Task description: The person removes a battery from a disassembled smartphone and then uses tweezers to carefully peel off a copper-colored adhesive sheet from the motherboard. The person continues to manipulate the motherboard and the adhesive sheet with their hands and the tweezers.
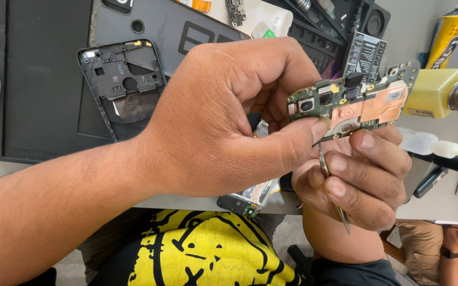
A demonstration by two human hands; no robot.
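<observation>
Workbench with dark mat (43,106); black phone frame (123,85) lying on it, yellow bottle (433,92) at right edge. Left hand (223,122) raised above bench, thumb and fingers pinching left end of green circuit board (353,103). Right hand (359,172) under board, fingers curled, gripping metal tweezers (332,188), fingertips touching board's lower edge.

Yellow glue tube with dark print (450,33) top right; black rectangular white-printed label card (365,54) behind the board.
</observation>
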